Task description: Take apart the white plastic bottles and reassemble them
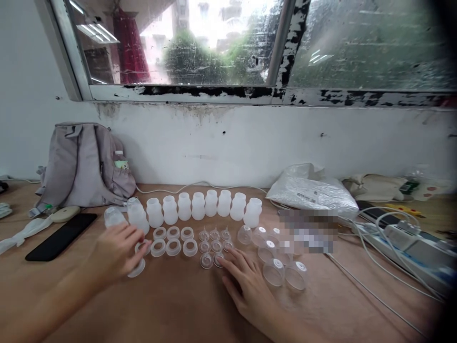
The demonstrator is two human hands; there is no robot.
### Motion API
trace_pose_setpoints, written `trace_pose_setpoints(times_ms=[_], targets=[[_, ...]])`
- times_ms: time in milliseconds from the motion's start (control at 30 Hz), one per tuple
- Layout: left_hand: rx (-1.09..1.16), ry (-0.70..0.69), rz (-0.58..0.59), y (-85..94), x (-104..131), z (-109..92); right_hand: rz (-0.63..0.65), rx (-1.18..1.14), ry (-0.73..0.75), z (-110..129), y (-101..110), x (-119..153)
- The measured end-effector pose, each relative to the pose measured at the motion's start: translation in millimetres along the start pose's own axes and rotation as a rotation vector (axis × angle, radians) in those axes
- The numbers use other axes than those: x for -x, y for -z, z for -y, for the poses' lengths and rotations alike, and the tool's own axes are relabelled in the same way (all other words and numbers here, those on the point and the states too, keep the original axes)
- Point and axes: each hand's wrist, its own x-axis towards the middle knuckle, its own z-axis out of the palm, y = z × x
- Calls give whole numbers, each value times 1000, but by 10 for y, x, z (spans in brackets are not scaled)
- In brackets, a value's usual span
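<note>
My left hand (119, 250) is at the left end of the screw rings, fingers curled round one clear ring (140, 247). Another ring (136, 269) lies just below its fingertips. My right hand (248, 281) has its fingers apart, the index fingertip at a clear bottle nipple (218, 259) in the front of a small group. Behind stands an arc of frosted baby bottles (199, 206), mouths up. Two at the left end, one a bottle with a clear top (114, 216), sit behind my left hand. Clear dome caps (273, 272) are right of my right hand.
A grey backpack (80, 162) and a black phone (61, 237) are at the left. A plastic bag (310, 188) lies at the back right, near a power strip (410, 252) with white cables. Wall and window rise behind the table (171, 300).
</note>
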Motion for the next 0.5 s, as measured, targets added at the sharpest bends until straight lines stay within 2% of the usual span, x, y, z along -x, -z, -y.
trace_pose_setpoints(times_ms=[133,233,367,433,500], targets=[[-2,123,141,-261,415,-148,47,-26,20,9,5,-11],[61,174,131,-388,553,-142,19,-113,23,57,71,-13],[293,185,11,-374,494,-296,121,-283,116,108,161,19],[496,152,-17,-316,396,-487,128,-368,128,101,177,29],[684,97,0,-262,274,-712,72,-457,79,77,177,20]])
